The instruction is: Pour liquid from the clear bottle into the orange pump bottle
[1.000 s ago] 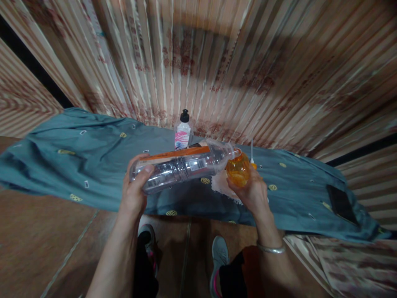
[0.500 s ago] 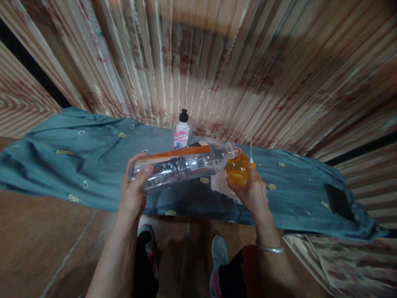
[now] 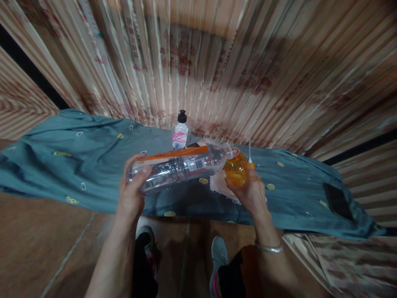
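Left hand: your left hand [image 3: 134, 188] is wrapped around the base end of the clear bottle [image 3: 173, 169], thumb over the near side; gripping that far back probably leaves the neck free and gives you control of the tilt.
Clear bottle: you hold it on its side above the cloth-covered tabletop [image 3: 102, 159], neck toward your right, so the opening faces the other container.
Right hand: your right hand [image 3: 250, 188] is closed around the amber bottle [image 3: 236, 170] from the right, likely to steady it.
Bottle mouths: the 2 meet or nearly meet, which should limit spills; your 2 hands stay apart, 1 per bottle. Blur hides how much liquid is inside either.
Orange cap: the orange cap [image 3: 252, 165] sits past your right hand with its pale tube [image 3: 249, 151] upward, perhaps to keep that end off the fabric.
Lacy mat: the lacy mat [image 3: 218, 186] lies below the amber bottle, where it might catch drips.
Squeeze bottle: the black-capped squeeze bottle [image 3: 180, 135] stands upright behind, outside your grip.
Phone: the dark phone [image 3: 338, 202] lies well apart at the right, away from the liquid.
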Available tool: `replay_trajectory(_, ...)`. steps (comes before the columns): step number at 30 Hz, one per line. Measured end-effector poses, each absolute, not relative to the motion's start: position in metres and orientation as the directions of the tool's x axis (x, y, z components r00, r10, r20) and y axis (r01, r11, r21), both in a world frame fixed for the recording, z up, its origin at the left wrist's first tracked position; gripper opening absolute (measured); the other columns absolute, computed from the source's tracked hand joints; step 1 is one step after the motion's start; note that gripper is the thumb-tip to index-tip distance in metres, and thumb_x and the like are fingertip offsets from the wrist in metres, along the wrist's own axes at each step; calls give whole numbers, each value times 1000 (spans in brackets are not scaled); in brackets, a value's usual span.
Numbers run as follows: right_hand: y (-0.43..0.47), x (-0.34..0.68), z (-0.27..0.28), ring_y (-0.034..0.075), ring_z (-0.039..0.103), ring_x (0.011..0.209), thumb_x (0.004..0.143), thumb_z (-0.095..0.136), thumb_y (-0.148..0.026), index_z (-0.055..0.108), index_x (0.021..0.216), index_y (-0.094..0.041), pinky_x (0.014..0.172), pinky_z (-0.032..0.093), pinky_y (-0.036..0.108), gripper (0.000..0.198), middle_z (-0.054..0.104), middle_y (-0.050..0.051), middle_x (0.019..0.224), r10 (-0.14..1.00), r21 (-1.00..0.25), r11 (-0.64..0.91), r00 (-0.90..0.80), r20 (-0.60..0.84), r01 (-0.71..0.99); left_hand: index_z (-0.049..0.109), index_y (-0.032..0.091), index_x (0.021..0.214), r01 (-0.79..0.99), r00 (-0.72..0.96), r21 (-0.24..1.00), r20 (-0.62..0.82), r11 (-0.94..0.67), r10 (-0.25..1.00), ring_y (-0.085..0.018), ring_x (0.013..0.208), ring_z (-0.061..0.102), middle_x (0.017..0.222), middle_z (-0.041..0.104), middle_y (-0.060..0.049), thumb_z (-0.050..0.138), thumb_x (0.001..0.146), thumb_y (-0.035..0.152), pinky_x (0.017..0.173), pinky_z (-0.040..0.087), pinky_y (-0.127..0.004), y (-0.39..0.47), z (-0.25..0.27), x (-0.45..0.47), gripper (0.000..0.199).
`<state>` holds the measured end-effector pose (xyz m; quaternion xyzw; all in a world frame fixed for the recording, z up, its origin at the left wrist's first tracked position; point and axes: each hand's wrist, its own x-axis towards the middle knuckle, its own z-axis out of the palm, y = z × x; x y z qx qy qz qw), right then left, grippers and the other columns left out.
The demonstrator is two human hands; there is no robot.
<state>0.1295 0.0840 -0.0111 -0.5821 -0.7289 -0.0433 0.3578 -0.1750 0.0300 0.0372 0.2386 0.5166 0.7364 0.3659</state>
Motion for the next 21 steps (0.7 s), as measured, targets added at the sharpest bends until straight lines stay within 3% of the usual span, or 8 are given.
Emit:
replay_trajectory(10, 84, 128, -9, 32, 75, 103, 82, 69, -46, 59, 133, -14, 88, 62, 45, 61, 76, 17, 117, 814, -343, 322, -73, 576, 882, 72, 24, 96, -288, -615, 937, -23, -197, 789, -17, 69, 65, 80, 72, 2, 89, 49, 44, 59, 53, -25, 30, 36, -176, 54)
replay_trajectory(21, 82, 128, -10, 34, 73, 113, 80, 73, -41, 55, 139, -12, 95, 61, 48, 68, 74, 19, 126, 814, -361, 329, -69, 576, 873, 72, 23, 95, -303, -617, 931, -29, -204, 786, -18, 69, 63, 78, 71, 1, 91, 46, 42, 58, 53, -26, 30, 40, -174, 56)
